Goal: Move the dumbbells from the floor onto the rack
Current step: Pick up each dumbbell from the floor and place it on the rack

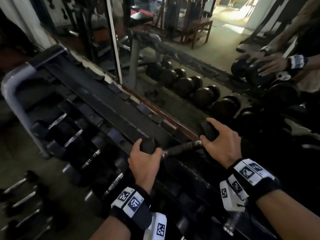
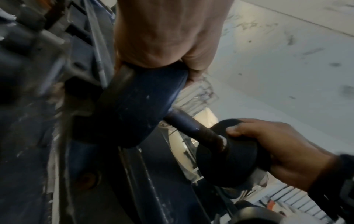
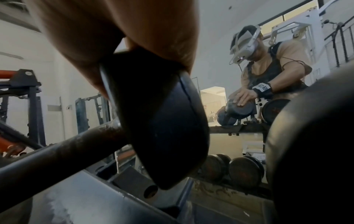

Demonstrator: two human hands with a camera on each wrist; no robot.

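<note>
Over the top shelf of the black steel rack [image 1: 110, 104], the black round-headed dumbbell [image 1: 181, 149] is being seated.
Left hand [image 1: 143, 161] and right hand [image 1: 223, 146] each curl fingers round one head; contact with the shelf is unclear, so next lower, then release.

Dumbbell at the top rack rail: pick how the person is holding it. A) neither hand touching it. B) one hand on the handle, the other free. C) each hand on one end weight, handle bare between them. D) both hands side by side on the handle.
C: the left hand grips one end weight of the dumbbell and the right hand grips the other, the handle bare between.
</note>
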